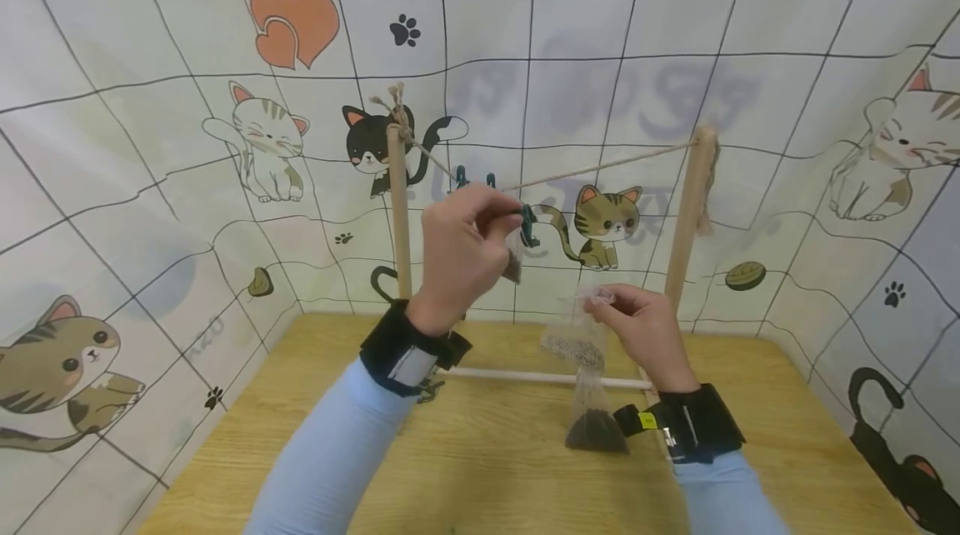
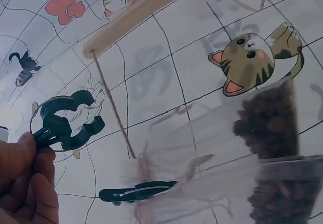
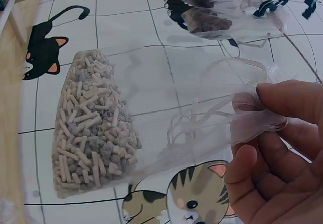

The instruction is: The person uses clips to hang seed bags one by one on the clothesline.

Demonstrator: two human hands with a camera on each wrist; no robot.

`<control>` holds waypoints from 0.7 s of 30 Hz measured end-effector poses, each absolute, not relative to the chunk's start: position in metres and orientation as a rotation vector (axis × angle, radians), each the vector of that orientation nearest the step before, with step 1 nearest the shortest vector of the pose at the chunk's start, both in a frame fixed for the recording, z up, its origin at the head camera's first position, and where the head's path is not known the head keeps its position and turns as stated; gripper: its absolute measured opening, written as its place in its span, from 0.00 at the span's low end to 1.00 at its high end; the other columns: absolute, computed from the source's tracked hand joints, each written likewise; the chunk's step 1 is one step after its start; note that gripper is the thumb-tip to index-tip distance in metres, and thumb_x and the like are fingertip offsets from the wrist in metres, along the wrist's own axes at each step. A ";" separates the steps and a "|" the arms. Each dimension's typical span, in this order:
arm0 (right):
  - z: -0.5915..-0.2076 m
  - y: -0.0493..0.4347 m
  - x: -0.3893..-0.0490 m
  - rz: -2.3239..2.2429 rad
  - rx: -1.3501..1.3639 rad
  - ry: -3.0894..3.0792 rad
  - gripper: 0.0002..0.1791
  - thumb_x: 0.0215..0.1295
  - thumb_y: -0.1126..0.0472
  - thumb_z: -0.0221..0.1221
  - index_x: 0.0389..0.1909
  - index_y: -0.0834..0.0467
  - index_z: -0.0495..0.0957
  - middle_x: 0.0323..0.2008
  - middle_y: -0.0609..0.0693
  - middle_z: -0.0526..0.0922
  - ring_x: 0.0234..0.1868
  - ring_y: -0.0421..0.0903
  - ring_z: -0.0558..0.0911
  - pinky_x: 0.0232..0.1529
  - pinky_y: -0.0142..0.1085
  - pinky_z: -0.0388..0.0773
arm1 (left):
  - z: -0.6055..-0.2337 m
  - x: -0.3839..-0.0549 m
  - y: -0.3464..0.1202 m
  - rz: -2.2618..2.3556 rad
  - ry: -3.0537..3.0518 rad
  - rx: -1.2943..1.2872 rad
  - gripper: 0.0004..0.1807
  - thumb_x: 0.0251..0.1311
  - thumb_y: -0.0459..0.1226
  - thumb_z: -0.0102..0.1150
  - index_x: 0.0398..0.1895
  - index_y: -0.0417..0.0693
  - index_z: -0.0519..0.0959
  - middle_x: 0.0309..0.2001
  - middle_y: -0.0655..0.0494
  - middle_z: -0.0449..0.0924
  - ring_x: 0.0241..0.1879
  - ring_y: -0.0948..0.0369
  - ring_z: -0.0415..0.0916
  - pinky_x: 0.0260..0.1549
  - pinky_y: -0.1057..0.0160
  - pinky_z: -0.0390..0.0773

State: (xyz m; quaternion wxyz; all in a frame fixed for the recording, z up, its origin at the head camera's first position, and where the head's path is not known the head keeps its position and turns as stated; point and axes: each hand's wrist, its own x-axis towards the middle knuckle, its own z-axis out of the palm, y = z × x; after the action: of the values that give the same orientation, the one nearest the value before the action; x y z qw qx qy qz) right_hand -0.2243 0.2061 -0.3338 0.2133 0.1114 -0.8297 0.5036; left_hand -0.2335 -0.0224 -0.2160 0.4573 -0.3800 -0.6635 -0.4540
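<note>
My left hand is raised just below the sagging twine line, thumb and fingers pinching the handles of a dark green clothes peg. The peg's rounded jaws are spread, with nothing between them. Lower and to the right, my right hand pinches the gathered top of a sheer drawstring bag. Pale stick-shaped pellets and greyish bits fill its bottom. Beside the left hand, sheer bags of brown pellets hang from the line by other green pegs.
Two wooden posts hold the twine, and a pale rod runs low between them. Another sheer bag with dark contents is on the wooden table below the right hand. A cat-print sheet hangs behind.
</note>
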 end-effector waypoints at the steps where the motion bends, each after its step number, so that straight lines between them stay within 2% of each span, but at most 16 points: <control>1: -0.330 0.205 -0.226 1.385 0.323 -2.297 0.16 0.58 0.48 0.61 0.38 0.56 0.82 0.32 0.52 0.83 0.30 0.44 0.78 0.29 0.31 0.74 | -0.211 -0.234 -0.022 -1.113 -1.650 -0.916 0.02 0.50 0.27 0.60 0.28 0.39 0.80 0.26 0.49 0.81 0.19 0.65 0.71 0.20 0.70 0.71; 8: -0.308 0.200 -0.232 1.326 0.392 -2.279 0.13 0.59 0.50 0.60 0.34 0.56 0.82 0.28 0.54 0.82 0.25 0.42 0.72 0.24 0.32 0.67 | -0.181 -0.241 -0.016 -1.158 -1.745 -0.820 0.02 0.51 0.28 0.59 0.28 0.39 0.81 0.26 0.51 0.82 0.20 0.65 0.72 0.22 0.69 0.72; 14: -0.294 0.195 -0.237 1.250 0.434 -2.233 0.11 0.59 0.52 0.60 0.32 0.56 0.82 0.24 0.52 0.80 0.21 0.42 0.68 0.22 0.34 0.62 | -0.170 -0.255 -0.011 -1.141 -1.828 -0.728 0.03 0.51 0.28 0.59 0.27 0.41 0.81 0.26 0.51 0.83 0.22 0.64 0.75 0.27 0.70 0.72; 17: -0.290 0.194 -0.239 1.187 0.437 -2.236 0.10 0.60 0.52 0.60 0.32 0.56 0.82 0.23 0.51 0.80 0.22 0.42 0.70 0.23 0.34 0.63 | -0.169 -0.263 -0.008 -1.132 -1.891 -0.683 0.03 0.51 0.29 0.58 0.28 0.42 0.81 0.27 0.52 0.83 0.24 0.63 0.76 0.29 0.69 0.71; 21: -0.286 0.191 -0.243 1.153 0.415 -2.258 0.11 0.60 0.52 0.59 0.36 0.56 0.81 0.29 0.51 0.83 0.29 0.41 0.77 0.29 0.33 0.71 | -0.169 -0.271 -0.006 -1.137 -1.984 -0.644 0.04 0.51 0.29 0.57 0.28 0.43 0.81 0.27 0.53 0.83 0.25 0.63 0.76 0.33 0.69 0.71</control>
State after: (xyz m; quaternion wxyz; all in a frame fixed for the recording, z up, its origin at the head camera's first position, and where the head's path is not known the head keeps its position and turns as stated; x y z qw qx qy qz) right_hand -0.2432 0.1910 -0.2858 0.2824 0.1552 -0.8430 0.4307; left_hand -0.2708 -0.0064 -0.1687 0.3734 -0.2515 -0.7747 -0.4440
